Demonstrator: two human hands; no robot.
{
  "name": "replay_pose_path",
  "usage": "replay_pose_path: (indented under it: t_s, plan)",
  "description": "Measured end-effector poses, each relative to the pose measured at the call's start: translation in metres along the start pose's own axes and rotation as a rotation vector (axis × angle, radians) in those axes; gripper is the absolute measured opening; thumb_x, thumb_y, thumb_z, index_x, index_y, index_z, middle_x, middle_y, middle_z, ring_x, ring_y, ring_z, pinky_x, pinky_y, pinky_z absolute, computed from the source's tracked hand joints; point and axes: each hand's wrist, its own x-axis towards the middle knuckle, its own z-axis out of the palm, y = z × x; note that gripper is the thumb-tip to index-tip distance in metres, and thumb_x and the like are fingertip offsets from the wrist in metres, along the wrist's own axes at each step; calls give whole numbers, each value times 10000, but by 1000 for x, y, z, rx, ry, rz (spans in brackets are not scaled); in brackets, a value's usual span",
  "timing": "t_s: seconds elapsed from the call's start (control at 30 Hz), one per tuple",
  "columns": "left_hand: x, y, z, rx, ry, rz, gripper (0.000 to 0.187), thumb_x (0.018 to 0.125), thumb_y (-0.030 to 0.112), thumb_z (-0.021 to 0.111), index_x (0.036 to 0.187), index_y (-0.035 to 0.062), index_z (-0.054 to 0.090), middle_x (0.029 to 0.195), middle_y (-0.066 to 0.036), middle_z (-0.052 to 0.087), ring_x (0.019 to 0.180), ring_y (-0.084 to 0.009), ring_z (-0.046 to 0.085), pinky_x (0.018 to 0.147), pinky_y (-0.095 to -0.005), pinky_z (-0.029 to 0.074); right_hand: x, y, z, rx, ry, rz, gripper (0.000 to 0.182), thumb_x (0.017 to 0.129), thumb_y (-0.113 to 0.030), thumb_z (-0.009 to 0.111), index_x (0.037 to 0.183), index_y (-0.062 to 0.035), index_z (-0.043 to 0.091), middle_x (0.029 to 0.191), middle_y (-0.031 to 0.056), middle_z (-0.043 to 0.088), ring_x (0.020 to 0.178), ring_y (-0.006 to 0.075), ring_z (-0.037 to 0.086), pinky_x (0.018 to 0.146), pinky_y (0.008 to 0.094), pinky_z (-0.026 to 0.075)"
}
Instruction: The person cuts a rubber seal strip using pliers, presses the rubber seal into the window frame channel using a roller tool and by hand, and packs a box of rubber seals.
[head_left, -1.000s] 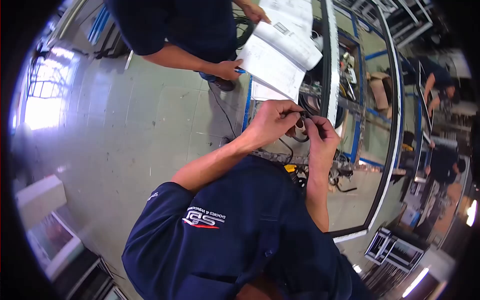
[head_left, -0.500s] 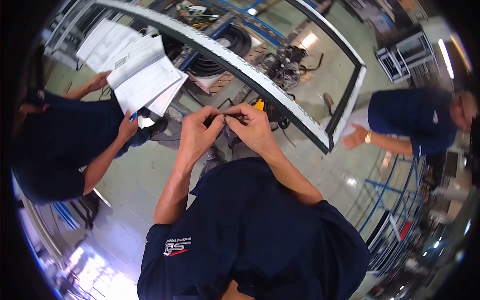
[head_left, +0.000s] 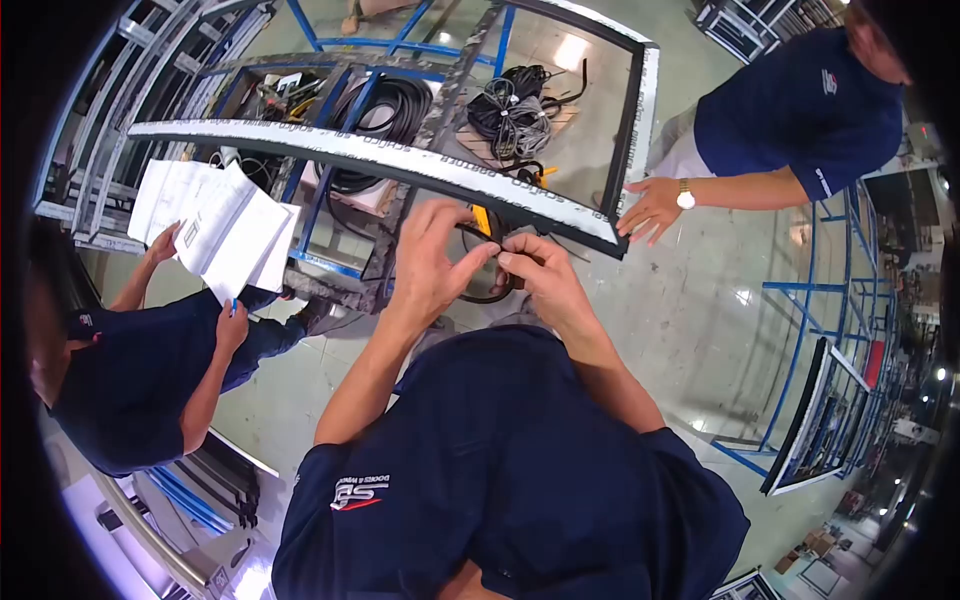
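Note:
Both of my hands meet in front of my chest, close below the near bar of a black and white frame (head_left: pixel 330 145). Between them is a thin black rubber strip (head_left: pixel 488 298) that hangs in a loop under my fingers. My left hand (head_left: pixel 432 262) pinches the strip between thumb and fingers. With thumb and forefinger, my right hand (head_left: pixel 548 280) grips it right beside the left thumb. Part of the strip is hidden behind my fingers. A yellow-handled tool (head_left: pixel 481 220) shows just beyond my left hand.
A person on the right rests a hand (head_left: pixel 652 207) at the frame's corner. At left, another person holds papers (head_left: pixel 225 225) and a blue pen. Coiled black strips (head_left: pixel 400 105) and a bundle of black cords (head_left: pixel 515 115) lie beyond the frame. Blue racks (head_left: pixel 780 350) stand at right.
My view has shifted. My hands have drawn slightly apart and more of the black strip shows. The person on the right has brought a hand to the frame's corner.

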Motion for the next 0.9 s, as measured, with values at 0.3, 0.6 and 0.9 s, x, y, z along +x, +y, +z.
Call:
replay_pose_path:
  t_s: [0.3, 0.6, 0.9]
  plan:
    - [10, 83, 155, -652, -165, -384, 144, 890, 78, 669, 904, -66, 668, 931, -77, 633, 840, -131, 584, 733, -267, 461, -34, -54, -139, -145, 53, -103, 197, 906, -143, 695, 1029, 9, 672, 942, 36, 679, 854, 88, 593, 780, 238, 468]
    - [11, 116, 203, -782, -569, -395, 179, 959, 135, 577, 994, -30, 638, 706, -22, 589, 654, -94, 530, 608, -264, 452, -59, -88, -234, 139, -64, -154, 415, 995, -302, 577, 1203, 56, 605, 1083, 128, 691, 942, 192, 665, 852, 337, 533]
    - [-42, 56, 270, -831, -808, -847, 163, 954, 153, 626, 990, -1, 663, 725, 11, 589, 624, -46, 507, 538, -219, 414, -43, -70, -335, 216, 415, -45, 367, 1016, -322, 541, 1125, 21, 615, 941, 77, 655, 816, 165, 610, 728, 307, 478]
